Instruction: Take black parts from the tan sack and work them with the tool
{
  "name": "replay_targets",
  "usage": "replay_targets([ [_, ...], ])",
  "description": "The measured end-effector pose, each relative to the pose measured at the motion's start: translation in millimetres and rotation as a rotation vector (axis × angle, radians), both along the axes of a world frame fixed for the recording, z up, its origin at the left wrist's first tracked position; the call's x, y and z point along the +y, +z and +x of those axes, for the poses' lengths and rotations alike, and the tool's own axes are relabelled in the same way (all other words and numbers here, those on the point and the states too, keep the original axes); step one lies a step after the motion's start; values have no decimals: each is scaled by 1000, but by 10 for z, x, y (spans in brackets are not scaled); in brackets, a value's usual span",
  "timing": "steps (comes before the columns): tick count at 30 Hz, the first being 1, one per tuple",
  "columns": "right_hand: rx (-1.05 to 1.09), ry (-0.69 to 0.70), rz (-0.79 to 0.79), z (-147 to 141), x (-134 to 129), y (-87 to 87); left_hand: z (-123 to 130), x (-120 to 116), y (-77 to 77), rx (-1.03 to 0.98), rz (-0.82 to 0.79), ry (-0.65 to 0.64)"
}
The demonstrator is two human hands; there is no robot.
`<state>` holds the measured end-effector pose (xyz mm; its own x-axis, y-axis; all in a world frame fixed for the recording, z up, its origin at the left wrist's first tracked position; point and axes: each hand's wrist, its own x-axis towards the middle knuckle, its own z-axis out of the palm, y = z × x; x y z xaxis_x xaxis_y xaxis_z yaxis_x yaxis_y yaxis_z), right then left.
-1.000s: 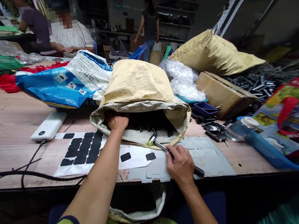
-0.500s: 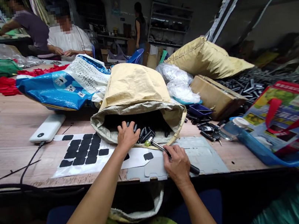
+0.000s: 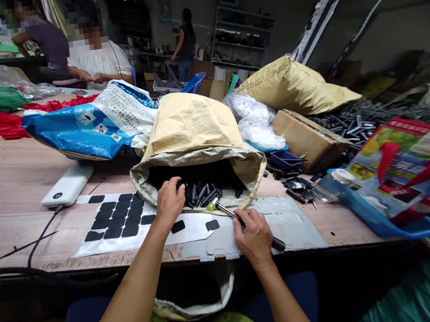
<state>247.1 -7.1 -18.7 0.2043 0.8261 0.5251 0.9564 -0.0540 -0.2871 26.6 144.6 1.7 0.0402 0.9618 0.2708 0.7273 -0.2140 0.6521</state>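
My left hand [image 3: 170, 202] is at the left side of the mouth of a tan paper sack [image 3: 196, 120], its fingers curled beside black elongated pieces [image 3: 202, 192]. Something dark shows at the fingertips, but what they hold is hidden. My right hand [image 3: 253, 233] wraps round the black grip of a small hammer [image 3: 226, 209], which has a metal shaft and a yellow-green head. That head rests at the sack's lower lip, close to the black pieces. Below the sack lies a white sheet with black rounded-square stickers [image 3: 120, 215], partly under my left forearm.
A white power bank [image 3: 67, 186] with a cable lies left. Behind it is a blue-and-white sack [image 3: 88, 126]. To the right are a cardboard box [image 3: 308, 136], black parts, and a blue tray [image 3: 388, 216] with a colourful bag [image 3: 422, 168]. Several people are at the back.
My left hand has drawn leftward and slightly outward from the black pieces, its fingers now more gathered. The right hand and hammer stay nearly still. A person at the back has shifted left.
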Motion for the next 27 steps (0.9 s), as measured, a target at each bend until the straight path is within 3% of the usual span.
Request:
replay_targets([
  [4, -3, 2, 2, 2, 2, -2, -14, 18, 75, 116, -33, 29],
  [9, -1, 4, 10, 1, 5, 7, -82, -31, 92, 165, -57, -24],
  [16, 9, 4, 0, -3, -7, 22, -163, -162, 116, -184, 137, -52],
  [18, 17, 5, -2, -1, -1, 18, -165, -303, 157, -281, 153, -106],
  [21, 16, -2, -8, 0, 12, 9, -173, -576, 145, -339, 92, -300],
  [24, 6, -7, -19, 3, 20, -2, -182, -798, 15, -337, -17, -436],
  [27, -14, 2, -29, 11, 18, -8, -180, -883, -124, -284, -68, -452],
])
